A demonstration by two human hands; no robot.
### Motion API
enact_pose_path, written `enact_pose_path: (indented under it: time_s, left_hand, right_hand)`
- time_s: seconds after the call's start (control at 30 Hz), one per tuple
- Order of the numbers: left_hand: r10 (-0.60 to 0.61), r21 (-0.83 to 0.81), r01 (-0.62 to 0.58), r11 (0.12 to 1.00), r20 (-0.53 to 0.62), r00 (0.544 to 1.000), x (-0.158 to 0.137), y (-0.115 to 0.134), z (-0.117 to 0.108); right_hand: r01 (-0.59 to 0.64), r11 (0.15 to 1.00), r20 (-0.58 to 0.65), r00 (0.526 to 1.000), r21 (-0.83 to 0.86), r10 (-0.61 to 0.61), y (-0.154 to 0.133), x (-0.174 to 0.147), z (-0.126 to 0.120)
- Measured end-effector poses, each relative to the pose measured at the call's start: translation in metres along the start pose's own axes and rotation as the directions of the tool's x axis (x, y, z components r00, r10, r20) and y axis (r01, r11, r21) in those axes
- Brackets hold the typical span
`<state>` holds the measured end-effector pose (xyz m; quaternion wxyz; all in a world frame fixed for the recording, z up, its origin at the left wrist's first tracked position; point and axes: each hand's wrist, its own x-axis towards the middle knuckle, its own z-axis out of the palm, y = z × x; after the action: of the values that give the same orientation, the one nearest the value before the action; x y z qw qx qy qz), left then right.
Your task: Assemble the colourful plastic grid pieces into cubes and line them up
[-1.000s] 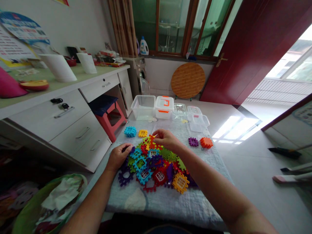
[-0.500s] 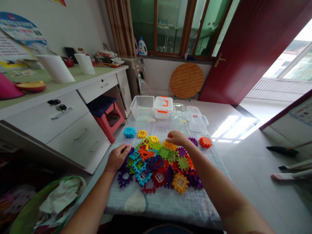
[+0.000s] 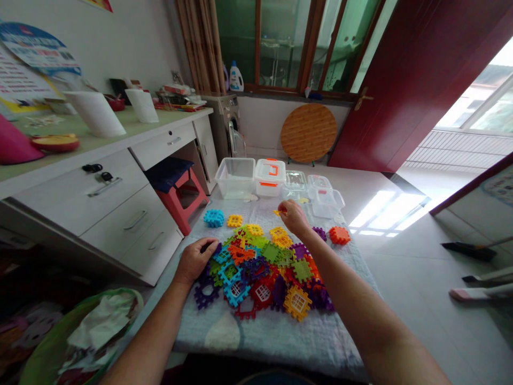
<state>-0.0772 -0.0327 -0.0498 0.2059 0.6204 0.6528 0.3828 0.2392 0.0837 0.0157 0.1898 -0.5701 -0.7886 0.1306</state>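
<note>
Between the fingertips of my right hand (image 3: 293,218) is a small yellow building tile (image 3: 277,213), raised above the far side of the pile. Below that hand lie yellow lattice tiles (image 3: 281,237). My left hand (image 3: 195,262) rests curled at the pile's left edge, close to purple tiles (image 3: 206,294); whatever its fingers hold, if anything, is hidden. The heap of notched plastic tiles mixes blue (image 3: 236,290), green (image 3: 271,252), red (image 3: 262,291) and orange pieces (image 3: 241,254). Behind the heap sit a blue stack (image 3: 214,217) and a single yellow tile (image 3: 234,220).
An orange stack (image 3: 339,235) and purple tiles (image 3: 319,233) lie at the right. Along the far table edge stand an open clear bin (image 3: 235,179), a lidded box with orange clips (image 3: 270,178) and smaller clear containers (image 3: 326,200). A red stool (image 3: 178,200) stands left.
My right hand has lifted away from the yellow tiles, up and slightly to the far side, with a yellow tile in its fingers. The left hand has stayed almost in place.
</note>
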Motion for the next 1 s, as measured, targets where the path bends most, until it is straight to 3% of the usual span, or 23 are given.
enact_pose_path:
  time_s: [0.27, 0.5, 0.73, 0.87, 0.93, 1.0]
  left_hand:
    - [0.016, 0.006, -0.016, 1.000, 0.002, 1.000, 0.000, 0.000, 0.000]
    - [0.005, 0.002, -0.005, 1.000, 0.013, 1.000, 0.000, -0.001, 0.000]
    - [0.005, 0.005, -0.005, 1.000, 0.004, 1.000, 0.000, 0.003, -0.001]
    - [0.006, -0.001, -0.006, 1.000, 0.002, 1.000, 0.001, 0.002, -0.001]
    - [0.003, -0.004, -0.003, 1.000, 0.004, 1.000, 0.001, 0.002, -0.001]
    - [0.000, -0.004, 0.000, 1.000, 0.007, 1.000, 0.000, 0.001, -0.001]
  right_hand:
    - [0.040, 0.998, 0.165, 0.986, -0.056, -0.031, 0.022, -0.016, 0.011]
    - [-0.118, 0.986, 0.124, 0.983, -0.113, 0.132, 0.020, -0.017, 0.018]
    - [-0.093, 0.994, 0.077, 0.992, -0.057, 0.098, 0.018, -0.013, 0.024]
    - [0.077, 0.997, 0.116, 0.990, 0.018, -0.078, 0.001, -0.009, 0.028]
    - [0.198, 0.976, 0.210, 0.954, 0.092, -0.213, -0.012, -0.004, 0.032]
    - [0.247, 0.961, 0.306, 0.912, 0.126, -0.275, -0.023, 0.001, 0.037]
